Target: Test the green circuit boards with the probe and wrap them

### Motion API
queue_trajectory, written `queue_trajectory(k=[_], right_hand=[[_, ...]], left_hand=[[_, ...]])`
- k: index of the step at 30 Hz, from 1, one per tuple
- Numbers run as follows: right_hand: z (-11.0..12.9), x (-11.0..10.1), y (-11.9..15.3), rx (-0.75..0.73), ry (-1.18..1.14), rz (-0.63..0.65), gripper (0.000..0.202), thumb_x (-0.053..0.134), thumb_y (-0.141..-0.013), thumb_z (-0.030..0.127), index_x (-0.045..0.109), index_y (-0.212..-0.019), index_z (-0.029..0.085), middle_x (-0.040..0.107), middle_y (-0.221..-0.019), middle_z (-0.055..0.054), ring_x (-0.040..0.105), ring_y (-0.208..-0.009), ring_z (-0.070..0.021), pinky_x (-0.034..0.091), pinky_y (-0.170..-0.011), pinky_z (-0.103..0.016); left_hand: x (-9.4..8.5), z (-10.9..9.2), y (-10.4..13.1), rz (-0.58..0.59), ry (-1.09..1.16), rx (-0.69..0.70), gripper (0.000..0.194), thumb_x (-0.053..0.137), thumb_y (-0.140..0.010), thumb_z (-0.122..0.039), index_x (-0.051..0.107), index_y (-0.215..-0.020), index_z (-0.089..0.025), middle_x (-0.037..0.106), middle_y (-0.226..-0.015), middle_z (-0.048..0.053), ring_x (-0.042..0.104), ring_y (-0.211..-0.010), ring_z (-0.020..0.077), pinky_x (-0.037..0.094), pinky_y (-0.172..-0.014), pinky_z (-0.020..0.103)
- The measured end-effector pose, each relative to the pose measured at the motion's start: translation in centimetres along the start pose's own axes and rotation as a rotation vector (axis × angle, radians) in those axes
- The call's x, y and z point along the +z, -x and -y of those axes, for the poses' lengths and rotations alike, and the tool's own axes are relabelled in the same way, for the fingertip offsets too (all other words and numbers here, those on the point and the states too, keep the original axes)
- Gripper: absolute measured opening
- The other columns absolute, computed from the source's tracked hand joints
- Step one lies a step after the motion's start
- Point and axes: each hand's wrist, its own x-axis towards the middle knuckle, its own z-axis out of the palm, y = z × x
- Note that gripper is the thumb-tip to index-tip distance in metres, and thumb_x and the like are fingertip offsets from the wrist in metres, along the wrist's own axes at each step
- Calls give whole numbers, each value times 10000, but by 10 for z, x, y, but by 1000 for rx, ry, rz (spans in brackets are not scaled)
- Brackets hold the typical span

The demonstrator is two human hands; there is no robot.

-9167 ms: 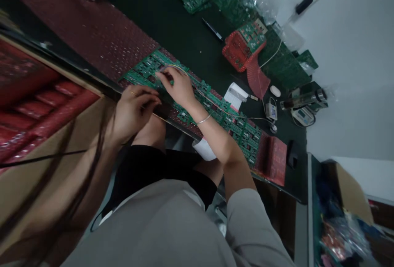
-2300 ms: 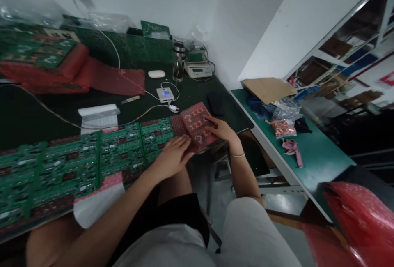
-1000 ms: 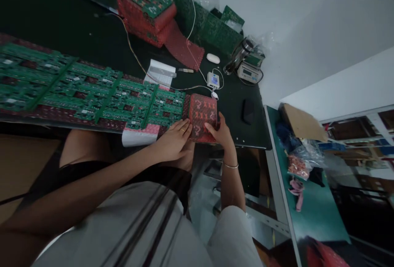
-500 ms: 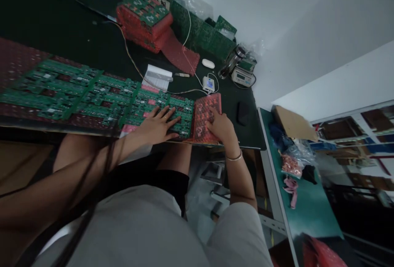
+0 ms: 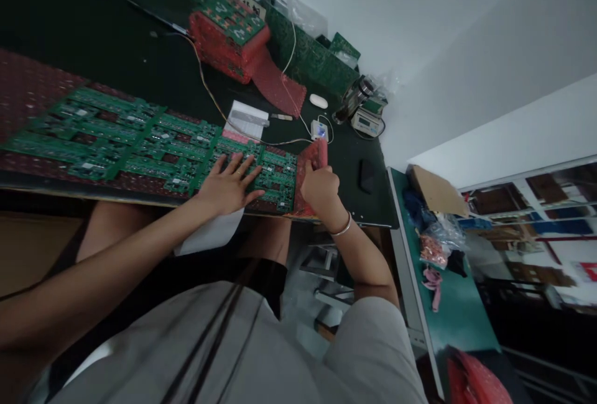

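Observation:
On the dark workbench a row of green circuit boards [image 5: 181, 149] lies on a strip of red bubble wrap [image 5: 35, 84]. My left hand [image 5: 227, 185] rests flat on the boards near the right end of the row, fingers spread. At that end, my right hand [image 5: 321, 188] is closed on a red bubble-wrapped bundle [image 5: 305, 161], whose right side is raised off the bench. The index finger points toward the boards; the other fingers are curled, and their grip is partly hidden. White paper [image 5: 212, 233] hangs at the bench edge below my left hand.
Farther back stand a red-wrapped stack of boards [image 5: 233, 34], a white earbud-like case [image 5: 318, 101], a small white device [image 5: 319, 130] with cables, a steel flask [image 5: 357, 96] and a scale [image 5: 367, 123]. A black object [image 5: 367, 176] lies right. A green side table [image 5: 459, 323] adjoins.
My right hand has gone from resting on the flat wrapped bundle to gripping it, and the bundle's right side has tipped up toward the left. My left hand has shifted slightly left.

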Motion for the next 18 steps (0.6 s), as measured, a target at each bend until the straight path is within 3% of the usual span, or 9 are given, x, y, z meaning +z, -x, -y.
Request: queue_trajectory(k=[5, 10, 13, 16, 18], right_hand=[[7, 3, -7, 6, -23, -10, 606, 437, -1071, 207, 417, -1677, 206, 687, -1355, -282, 746, -1146, -316, 631, -925, -437], [21, -5, -7, -1, -17, -8, 611, 410, -1066, 178, 404, -1674, 114, 650, -1410, -325, 730, -1196, -342, 625, -961, -461], [36, -12, -4, -126, 9, 17, 682, 517, -1029, 194, 367, -1689, 109, 649, -1422, -317, 679, -1300, -366, 611, -1011, -467], [63, -10, -5, -294, -32, -16, 736, 556, -1032, 252, 300, -1718, 187, 665, -1415, -273, 643, -1361, -370, 602, -1017, -462], [84, -2, -9, -311, -68, -28, 713, 542, -1047, 272, 304, -1716, 211, 600, -1499, -279, 648, -1362, -363, 602, -1008, -446]], left_hand=[[-5, 2, 2, 24, -81, -37, 706, 451, -1067, -602, 475, -1648, -200, 277, -1761, 179, 249, -1647, 415, 105, -1325, 656], [-9, -6, -1, 71, 7, 147, 638, 404, -1095, -480, 461, -1648, -166, 362, -1730, 163, 286, -1647, 324, 99, -1356, 577], [-11, 4, -1, 64, 85, 107, 615, 390, -1091, -404, 478, -1631, -123, 440, -1688, 179, 341, -1623, 330, 209, -1340, 532], [-14, 22, 5, 14, 87, 64, 570, 420, -1075, -376, 536, -1605, -200, 433, -1700, 145, 339, -1617, 382, 244, -1314, 591], [-17, 31, 10, -2, 91, 43, 549, 434, -1071, -363, 553, -1596, -251, 440, -1700, 123, 345, -1612, 394, 225, -1311, 625]])
